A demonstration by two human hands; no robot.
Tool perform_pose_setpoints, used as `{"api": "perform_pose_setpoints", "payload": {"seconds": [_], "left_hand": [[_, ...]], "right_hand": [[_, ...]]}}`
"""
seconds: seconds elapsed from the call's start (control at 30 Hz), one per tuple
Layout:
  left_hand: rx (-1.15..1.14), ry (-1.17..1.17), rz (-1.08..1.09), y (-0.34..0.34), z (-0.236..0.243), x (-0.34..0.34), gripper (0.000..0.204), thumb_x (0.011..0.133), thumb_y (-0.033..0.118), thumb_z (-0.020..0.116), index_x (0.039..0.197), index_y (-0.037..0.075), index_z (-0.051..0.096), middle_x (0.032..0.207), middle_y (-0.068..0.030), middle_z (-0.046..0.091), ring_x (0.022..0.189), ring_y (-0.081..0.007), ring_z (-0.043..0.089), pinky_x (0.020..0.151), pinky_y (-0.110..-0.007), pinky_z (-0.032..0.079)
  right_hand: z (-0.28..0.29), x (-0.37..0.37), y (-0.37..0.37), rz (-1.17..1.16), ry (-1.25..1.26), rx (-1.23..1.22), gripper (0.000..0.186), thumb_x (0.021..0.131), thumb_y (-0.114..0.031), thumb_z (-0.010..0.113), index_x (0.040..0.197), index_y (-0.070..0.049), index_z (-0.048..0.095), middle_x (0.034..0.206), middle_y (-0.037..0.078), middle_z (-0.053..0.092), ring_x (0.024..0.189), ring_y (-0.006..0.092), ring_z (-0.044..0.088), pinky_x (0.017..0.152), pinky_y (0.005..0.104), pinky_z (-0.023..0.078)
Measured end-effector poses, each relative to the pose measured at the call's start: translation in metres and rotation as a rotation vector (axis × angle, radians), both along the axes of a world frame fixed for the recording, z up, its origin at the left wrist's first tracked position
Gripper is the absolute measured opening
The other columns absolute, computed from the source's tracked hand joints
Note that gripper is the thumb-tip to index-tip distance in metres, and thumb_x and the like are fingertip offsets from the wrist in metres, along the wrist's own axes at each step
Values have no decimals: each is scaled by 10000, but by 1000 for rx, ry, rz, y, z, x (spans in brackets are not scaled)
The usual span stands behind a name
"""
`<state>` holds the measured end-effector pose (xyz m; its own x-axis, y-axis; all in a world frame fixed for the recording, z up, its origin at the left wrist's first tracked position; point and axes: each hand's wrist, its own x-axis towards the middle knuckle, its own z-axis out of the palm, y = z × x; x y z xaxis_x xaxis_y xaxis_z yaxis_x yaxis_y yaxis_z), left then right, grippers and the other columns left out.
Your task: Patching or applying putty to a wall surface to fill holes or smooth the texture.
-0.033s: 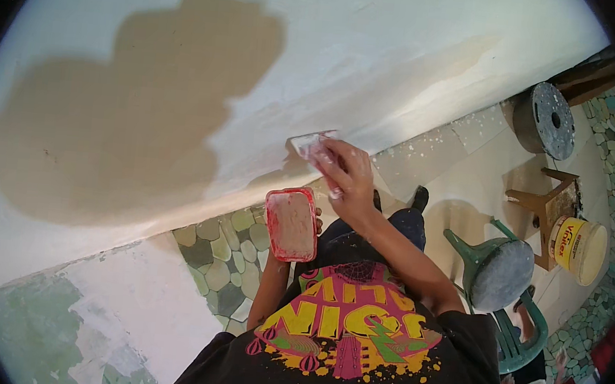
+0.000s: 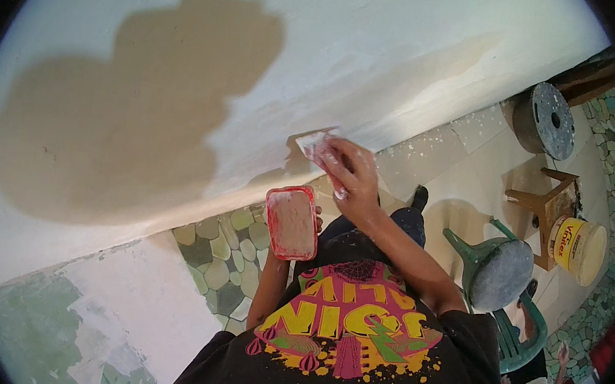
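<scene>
Right hand (image 2: 356, 178) grips a pale scraper (image 2: 310, 144) by the mostly pale wall (image 2: 377, 59), left hand (image 2: 319, 221) clasps a red tray (image 2: 294, 257), and green patches (image 2: 28, 328) at seven o'clock look uncoated

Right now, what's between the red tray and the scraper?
Head view shows no object between the red tray and scraper; only wall and floor show behind the gap.

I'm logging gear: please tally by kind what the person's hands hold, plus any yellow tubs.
Flat scraper: 1, in the right hand
Red-rimmed tray: 1, in the left hand
Yellow tub: 1
Total: 3
</scene>
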<state>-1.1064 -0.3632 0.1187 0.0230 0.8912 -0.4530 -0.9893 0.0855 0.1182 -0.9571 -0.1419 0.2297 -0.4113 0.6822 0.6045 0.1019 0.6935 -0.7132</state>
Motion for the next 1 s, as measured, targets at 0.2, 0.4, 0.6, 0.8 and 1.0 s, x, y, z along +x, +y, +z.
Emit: {"api": "perform_pose_setpoints", "payload": {"seconds": [0.2, 0.4, 0.6, 0.8, 1.0], "left_hand": [[-27, 25, 35, -3, 8, 4, 772, 983, 605, 509, 1400, -44, 507, 1233, -233, 607, 983, -386, 625, 836, -475, 555], [-28, 4, 71, -15, 6, 7, 784, 978, 606, 515, 1405, -51, 504, 1232, -236, 607, 992, -383, 625, 859, -480, 549], [-3, 4, 106, -27, 14, 14, 769, 988, 598, 490, 1414, -43, 500, 1251, -232, 605, 1004, -388, 628, 877, -487, 549], [68, -16, 110, -31, 9, 13, 760, 985, 612, 491, 1433, -3, 502, 1290, -240, 600, 1041, -405, 632, 886, -501, 563], [-26, 44, 76, -37, -2, 4, 821, 971, 672, 470, 1424, -12, 506, 1225, -236, 633, 971, -376, 669, 805, -470, 594]], "right_hand": [[-42, 2, 29, -140, -227, 578, 421, 867, -262, 676, 1288, -284, 686, 1442, 6, 595, 1288, 235, 593, 1040, 483, 424], [-115, 3, 22, -53, -438, 448, 482, 868, -255, 642, 1349, -268, 662, 1450, 18, 567, 1373, 227, 519, 1095, 501, 373], [-90, 28, 8, -208, -145, 80, 510, 767, -18, 765, 1258, -151, 725, 1379, 122, 587, 1285, 322, 543, 1059, 486, 410], [-35, -36, -14, -180, 248, -304, 661, 744, 152, 578, 1362, -72, 649, 1361, 200, 536, 1179, 395, 533, 1019, 483, 424], [-25, -37, -51, 70, 135, -287, 703, 689, 165, 584, 1346, -73, 666, 1346, 192, 543, 1217, 384, 523, 1006, 422, 446]]}}
